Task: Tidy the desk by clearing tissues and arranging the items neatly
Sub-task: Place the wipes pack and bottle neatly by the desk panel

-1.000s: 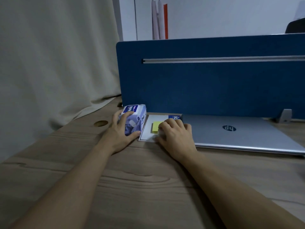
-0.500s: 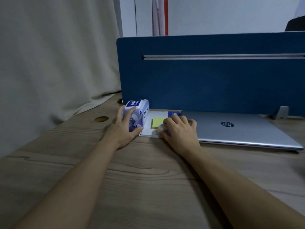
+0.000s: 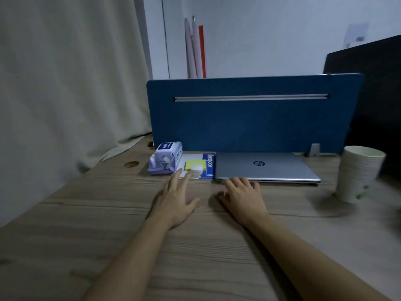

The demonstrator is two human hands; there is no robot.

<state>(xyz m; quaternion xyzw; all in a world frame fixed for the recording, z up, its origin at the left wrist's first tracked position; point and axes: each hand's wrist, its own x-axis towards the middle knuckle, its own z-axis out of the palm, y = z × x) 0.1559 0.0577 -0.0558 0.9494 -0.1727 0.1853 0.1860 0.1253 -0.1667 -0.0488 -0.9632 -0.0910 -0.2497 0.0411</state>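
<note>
Along the blue felt divider point(image 3: 249, 124) the closed silver laptop point(image 3: 264, 167), blue-spined white notebook point(image 3: 198, 165) and purple wipes pack point(image 3: 166, 158) sit aligned. Both hands rest flat, gripping nothing: the left hand point(image 3: 175, 203) apparently touches the notebook; the right hand point(image 3: 243, 196) should nudge the laptop's edge squarely.

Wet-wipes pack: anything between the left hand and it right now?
Nothing visible. The left hand lies flat and open on the desk, near side of the wet-wipes pack. Only bare wood shows between them. The notebook with its sticky notes and small white jar sits beside the pack, to its right.
</note>
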